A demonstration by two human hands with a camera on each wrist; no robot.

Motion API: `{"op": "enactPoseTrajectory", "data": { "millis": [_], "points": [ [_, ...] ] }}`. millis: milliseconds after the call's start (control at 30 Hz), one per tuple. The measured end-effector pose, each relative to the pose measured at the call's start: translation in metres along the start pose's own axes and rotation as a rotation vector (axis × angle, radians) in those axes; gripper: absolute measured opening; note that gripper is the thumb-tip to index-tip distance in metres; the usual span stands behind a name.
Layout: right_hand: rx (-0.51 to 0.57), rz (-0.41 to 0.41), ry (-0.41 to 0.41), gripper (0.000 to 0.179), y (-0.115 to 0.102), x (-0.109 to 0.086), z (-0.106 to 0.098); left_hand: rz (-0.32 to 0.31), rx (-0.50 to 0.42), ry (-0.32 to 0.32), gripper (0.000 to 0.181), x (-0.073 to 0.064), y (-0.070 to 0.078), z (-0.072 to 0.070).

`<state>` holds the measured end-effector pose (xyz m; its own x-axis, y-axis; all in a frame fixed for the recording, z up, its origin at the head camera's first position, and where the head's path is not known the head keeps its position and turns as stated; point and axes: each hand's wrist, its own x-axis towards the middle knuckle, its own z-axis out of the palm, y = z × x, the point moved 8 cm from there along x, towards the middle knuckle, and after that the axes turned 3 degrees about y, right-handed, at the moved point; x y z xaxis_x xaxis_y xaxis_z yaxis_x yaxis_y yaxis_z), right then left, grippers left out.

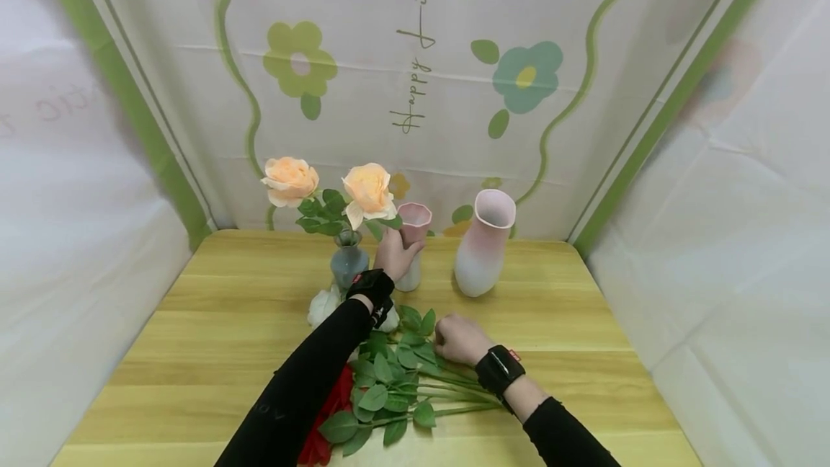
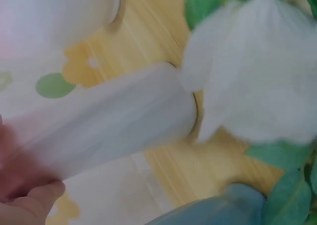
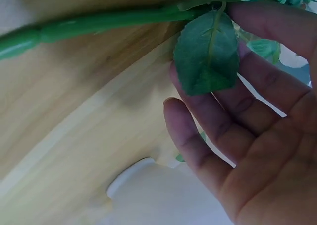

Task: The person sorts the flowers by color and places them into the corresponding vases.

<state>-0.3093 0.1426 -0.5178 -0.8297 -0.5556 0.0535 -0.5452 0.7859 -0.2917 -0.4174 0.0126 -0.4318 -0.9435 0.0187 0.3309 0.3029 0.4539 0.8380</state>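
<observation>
My left hand [image 1: 395,254] grips the slim pink-and-white vase [image 1: 415,276] near its upper part; the vase stands upright in the head view and lies slanted across the left wrist view. My right hand [image 1: 463,339] is low over the leafy green stems. In the right wrist view its thumb meets a green flower stem [image 3: 114,23], and a leaf [image 3: 208,54] hangs in front of the loosely bent fingers. White flowers [image 1: 323,306] and red flowers [image 1: 333,409] lie partly hidden by my left arm.
A blue-grey vase [image 1: 349,265] left of my left hand holds two peach roses [image 1: 368,192]. A larger pink-and-white vase [image 1: 483,254] stands to the right. The wooden table [image 1: 214,323] ends at a printed curtain [image 1: 363,92], with white fabric on both sides.
</observation>
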Motion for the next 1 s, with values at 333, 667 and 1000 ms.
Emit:
{"op": "enactPoseTrajectory", "data": {
  "millis": [333,667,1000],
  "points": [
    [-0.152,-0.032,0.033,0.051,-0.005,0.004,-0.001,0.006,-0.020,0.005,0.077,0.000,0.001,-0.002],
    [-0.237,-0.113,0.049,0.053,-0.016,0.003,-0.002,0.022,-0.013,0.009,0.074,0.001,0.000,-0.003],
    [-0.235,-0.043,0.010,0.049,-0.010,0.002,0.005,0.035,-0.010,0.017,0.075,0.002,-0.003,-0.002]
  ]
}}
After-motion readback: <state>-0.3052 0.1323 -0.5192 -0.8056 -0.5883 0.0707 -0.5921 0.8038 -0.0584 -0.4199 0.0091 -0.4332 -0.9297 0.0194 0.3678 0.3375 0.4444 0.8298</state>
